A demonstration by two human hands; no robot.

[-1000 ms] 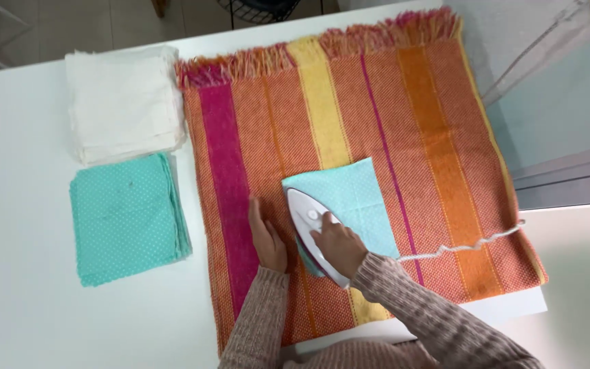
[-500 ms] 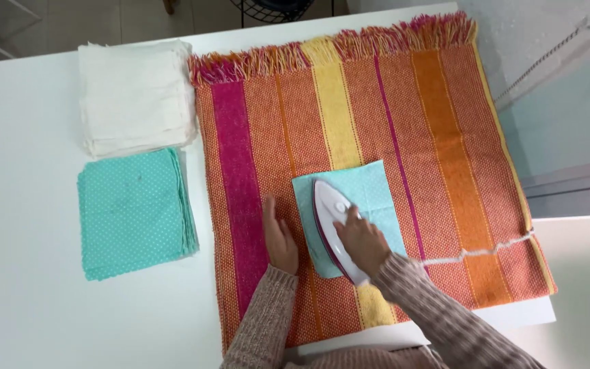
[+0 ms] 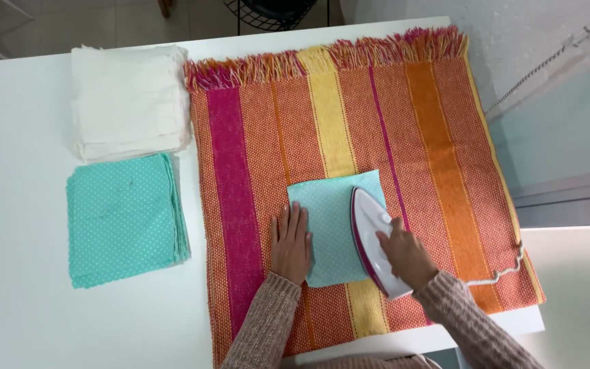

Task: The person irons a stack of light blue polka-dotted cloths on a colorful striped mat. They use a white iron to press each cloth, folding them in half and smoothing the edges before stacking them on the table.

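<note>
We are pressing our left hand point(image 3: 291, 242) flat, fingers spread, on the nine o'clock edge of the small teal cloth point(image 3: 332, 225) lying at the middle of the striped blanket point(image 3: 349, 143). Our right hand point(image 3: 404, 253) is gripping the iron point(image 3: 373, 239), fingers wrapped round its handle, over the cloth's three o'clock side. The cloth is looking thin, soft and light, so we are judging it best pinned by its edge.

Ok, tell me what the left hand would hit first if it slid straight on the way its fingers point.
The left hand points away from the person along the folded turquoise dotted cloth's left edge. Ahead lies only the flat orange, pink and yellow striped woven blanket; its fringe comes first, apparently.
</note>
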